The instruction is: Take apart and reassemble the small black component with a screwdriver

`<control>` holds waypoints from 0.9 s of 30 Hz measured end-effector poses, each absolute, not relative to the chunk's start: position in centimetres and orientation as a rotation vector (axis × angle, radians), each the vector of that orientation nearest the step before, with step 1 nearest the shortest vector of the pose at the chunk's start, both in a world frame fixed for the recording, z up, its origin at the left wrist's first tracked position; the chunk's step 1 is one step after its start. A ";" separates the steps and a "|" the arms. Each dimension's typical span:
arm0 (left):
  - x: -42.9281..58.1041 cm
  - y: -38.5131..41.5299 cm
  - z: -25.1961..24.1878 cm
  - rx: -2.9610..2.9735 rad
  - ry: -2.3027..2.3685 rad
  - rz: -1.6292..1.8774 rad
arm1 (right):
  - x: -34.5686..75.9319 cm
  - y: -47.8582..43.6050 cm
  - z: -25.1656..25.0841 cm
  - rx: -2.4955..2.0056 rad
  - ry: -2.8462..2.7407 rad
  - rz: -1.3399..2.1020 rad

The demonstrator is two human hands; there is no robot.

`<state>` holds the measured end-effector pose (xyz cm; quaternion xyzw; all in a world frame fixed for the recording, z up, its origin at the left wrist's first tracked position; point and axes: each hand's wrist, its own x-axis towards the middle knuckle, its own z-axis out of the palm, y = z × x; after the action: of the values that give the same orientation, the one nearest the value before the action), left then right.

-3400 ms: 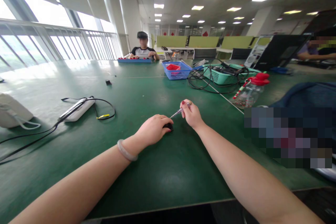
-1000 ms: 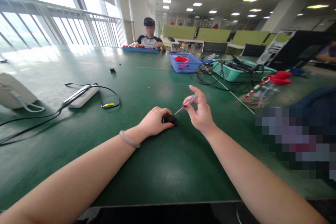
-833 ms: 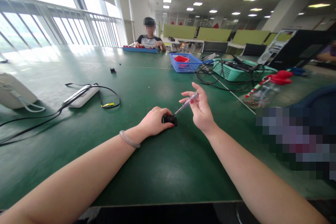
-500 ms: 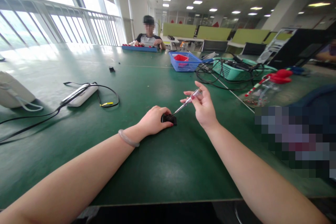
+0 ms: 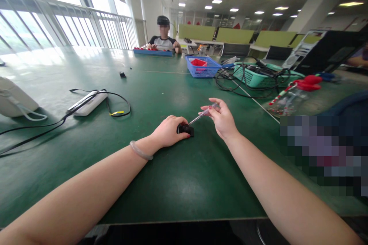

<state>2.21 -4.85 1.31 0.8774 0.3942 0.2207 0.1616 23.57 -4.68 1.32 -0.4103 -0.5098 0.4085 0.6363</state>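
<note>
A small black part (image 5: 186, 129) lies on the green table (image 5: 161, 95) in front of me. My left hand (image 5: 168, 131) is closed on its left side and pins it to the table; a pale bangle sits on that wrist. My right hand (image 5: 222, 119) pinches a thin screwdriver (image 5: 201, 114) with a clear handle between thumb and fingers. The screwdriver slants down to the left, and its tip meets the top of the black part.
A white power strip (image 5: 86, 103) with black cables lies at the left, a white device (image 5: 15, 101) further left. A blue basket (image 5: 202, 67) and a teal basket (image 5: 258, 77) of cables stand behind, and a red-capped bottle (image 5: 290, 96) at the right. Another person (image 5: 163, 40) sits at the far end.
My right hand has lowered a little and turned its fingers on the screwdriver handle. The tip stays on the black part. My left hand has not moved.
</note>
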 end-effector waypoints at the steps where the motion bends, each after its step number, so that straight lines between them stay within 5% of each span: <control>1: 2.2 -4.8 1.3 2.503 1.126 0.631 | 23.6 -4.6 1.2 -0.958 -1.153 0.948; 27: 2.2 -5.0 0.9 2.565 1.079 0.702 | 24.5 -4.1 1.2 -1.025 -0.939 1.029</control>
<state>2.23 -4.98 0.93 0.8855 0.3726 0.2424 0.1352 24.46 -4.08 1.19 -0.4510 -0.4130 0.4526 0.6490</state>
